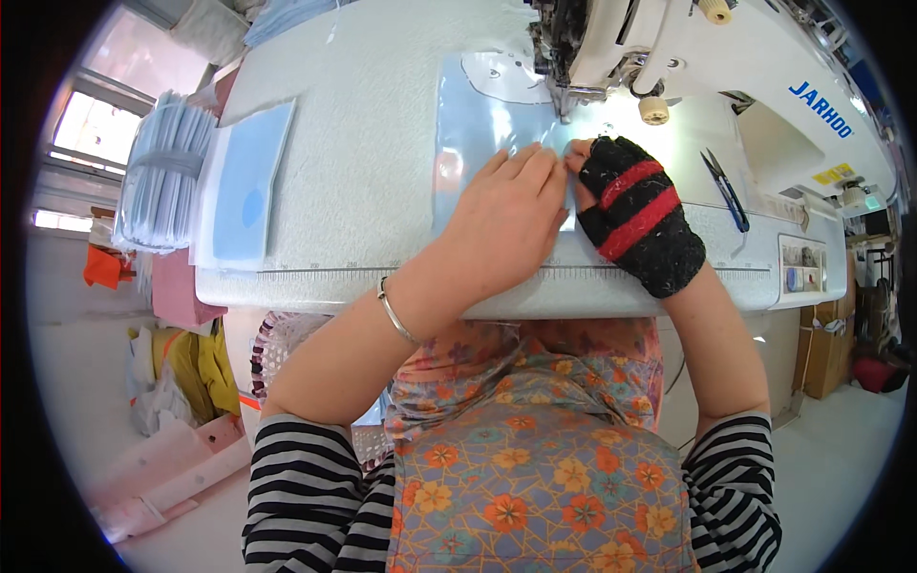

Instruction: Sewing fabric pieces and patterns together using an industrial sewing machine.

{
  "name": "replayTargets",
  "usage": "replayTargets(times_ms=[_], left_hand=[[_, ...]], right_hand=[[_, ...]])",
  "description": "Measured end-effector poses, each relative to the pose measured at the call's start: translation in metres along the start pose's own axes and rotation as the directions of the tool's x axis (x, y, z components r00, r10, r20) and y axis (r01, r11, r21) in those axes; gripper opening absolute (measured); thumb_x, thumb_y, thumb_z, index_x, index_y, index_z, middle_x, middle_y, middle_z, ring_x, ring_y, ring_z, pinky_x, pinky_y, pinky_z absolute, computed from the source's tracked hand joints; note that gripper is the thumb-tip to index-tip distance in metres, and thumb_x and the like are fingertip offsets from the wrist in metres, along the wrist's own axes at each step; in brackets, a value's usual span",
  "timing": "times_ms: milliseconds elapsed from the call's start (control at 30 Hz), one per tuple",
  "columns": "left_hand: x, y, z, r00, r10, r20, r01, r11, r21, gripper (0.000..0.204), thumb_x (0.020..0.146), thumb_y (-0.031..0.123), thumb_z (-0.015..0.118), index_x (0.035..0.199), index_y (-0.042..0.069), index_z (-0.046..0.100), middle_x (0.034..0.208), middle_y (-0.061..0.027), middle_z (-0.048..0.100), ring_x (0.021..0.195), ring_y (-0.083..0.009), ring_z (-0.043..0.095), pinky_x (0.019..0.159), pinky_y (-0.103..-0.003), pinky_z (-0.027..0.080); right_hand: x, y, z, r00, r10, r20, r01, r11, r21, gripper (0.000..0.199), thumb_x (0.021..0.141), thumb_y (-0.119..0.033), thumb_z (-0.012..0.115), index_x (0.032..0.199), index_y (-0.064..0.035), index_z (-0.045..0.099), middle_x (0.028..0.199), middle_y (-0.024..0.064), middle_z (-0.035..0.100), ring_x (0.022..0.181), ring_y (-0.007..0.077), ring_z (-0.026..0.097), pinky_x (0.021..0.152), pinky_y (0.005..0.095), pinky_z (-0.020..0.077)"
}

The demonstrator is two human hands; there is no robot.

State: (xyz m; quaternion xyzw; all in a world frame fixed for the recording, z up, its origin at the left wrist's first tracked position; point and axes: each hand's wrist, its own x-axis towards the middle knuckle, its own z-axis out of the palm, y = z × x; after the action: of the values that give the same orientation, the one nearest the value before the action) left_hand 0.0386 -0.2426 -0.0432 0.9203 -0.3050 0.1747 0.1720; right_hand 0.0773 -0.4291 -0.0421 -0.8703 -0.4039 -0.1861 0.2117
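Observation:
A glossy light-blue plastic sheet [468,119] with a white cartoon face at its far end lies on the sewing machine table. Its right edge runs toward the needle and presser foot [564,107] of the sewing machine [659,48]. My left hand [506,215] rests flat on the sheet, fingers stretched out together toward the presser foot. On my right hand [635,210] is a black fingerless glove with red stripes. Its thumb and fingertips close on the sheet's right edge, just short of the foot; the exact grip is partly hidden.
Thread snips [728,191] lie right of my right hand. At the table's left sit blue-and-white flat pieces [250,186] and a tied bundle of similar ones [167,172]. A small compartment box [802,267] is at the right corner. A ruler strip [325,269] follows the front edge.

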Motion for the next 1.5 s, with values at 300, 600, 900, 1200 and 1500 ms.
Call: replayTargets(times_ms=[300, 600, 900, 1200, 1500], left_hand=[[0.010, -0.017, 0.002, 0.998, 0.031, -0.048, -0.030, 0.999, 0.030, 0.025, 0.077, 0.008, 0.057, 0.100, -0.002, 0.061, 0.099, -0.0134, 0.058, 0.096, -0.0306, 0.061, 0.084, -0.040, 0.051], [0.028, -0.043, 0.009, 0.990, 0.060, -0.126, -0.055, 0.997, 0.046, 0.025, 0.073, 0.003, 0.058, 0.097, 0.001, 0.064, 0.099, -0.0077, 0.061, 0.092, -0.0252, 0.064, 0.073, -0.036, 0.055], [0.034, -0.055, 0.010, 0.988, 0.048, -0.148, -0.047, 0.999, 0.010, 0.028, 0.073, 0.000, 0.059, 0.099, 0.005, 0.067, 0.103, -0.0070, 0.064, 0.094, -0.0260, 0.064, 0.075, -0.037, 0.054], [0.028, -0.051, -0.023, 0.969, -0.073, 0.235, 0.032, 0.984, 0.174, 0.012, 0.084, 0.013, 0.060, 0.092, 0.007, 0.067, 0.096, -0.0058, 0.064, 0.089, -0.0273, 0.062, 0.076, -0.039, 0.054], [0.022, -0.061, -0.002, 0.984, 0.091, 0.154, -0.102, 0.993, 0.060, 0.054, 0.091, 0.031, 0.058, 0.136, 0.003, 0.046, 0.145, -0.0155, 0.044, 0.135, -0.0347, 0.040, 0.111, -0.054, 0.030]], right_hand=[[-0.002, 0.004, 0.003, 1.000, -0.001, 0.002, 0.001, 1.000, -0.010, 0.027, 0.079, 0.000, 0.061, 0.105, -0.0013, 0.062, 0.108, 0.0146, 0.064, 0.100, 0.0346, 0.061, 0.090, 0.0429, 0.0498], [0.000, 0.007, 0.006, 1.000, 0.012, 0.029, -0.010, 0.998, -0.066, 0.033, 0.079, -0.003, 0.061, 0.113, -0.0018, 0.061, 0.116, 0.0158, 0.062, 0.108, 0.0350, 0.058, 0.096, 0.0445, 0.0467], [-0.001, 0.010, 0.008, 1.000, 0.027, 0.007, -0.026, 0.992, -0.124, 0.031, 0.080, -0.004, 0.062, 0.111, -0.0034, 0.062, 0.116, 0.0140, 0.062, 0.104, 0.0338, 0.060, 0.093, 0.0427, 0.0482], [-0.004, 0.027, 0.024, 0.992, 0.110, -0.060, -0.114, 0.991, -0.070, 0.038, 0.084, -0.008, 0.062, 0.122, -0.0034, 0.059, 0.122, 0.0154, 0.060, 0.110, 0.0345, 0.058, 0.096, 0.0413, 0.0475], [0.006, 0.032, 0.022, 0.984, 0.177, 0.009, -0.176, 0.981, -0.085, 0.042, 0.086, -0.014, 0.061, 0.126, -0.0036, 0.057, 0.124, 0.0173, 0.059, 0.112, 0.0356, 0.058, 0.098, 0.0417, 0.0465]])
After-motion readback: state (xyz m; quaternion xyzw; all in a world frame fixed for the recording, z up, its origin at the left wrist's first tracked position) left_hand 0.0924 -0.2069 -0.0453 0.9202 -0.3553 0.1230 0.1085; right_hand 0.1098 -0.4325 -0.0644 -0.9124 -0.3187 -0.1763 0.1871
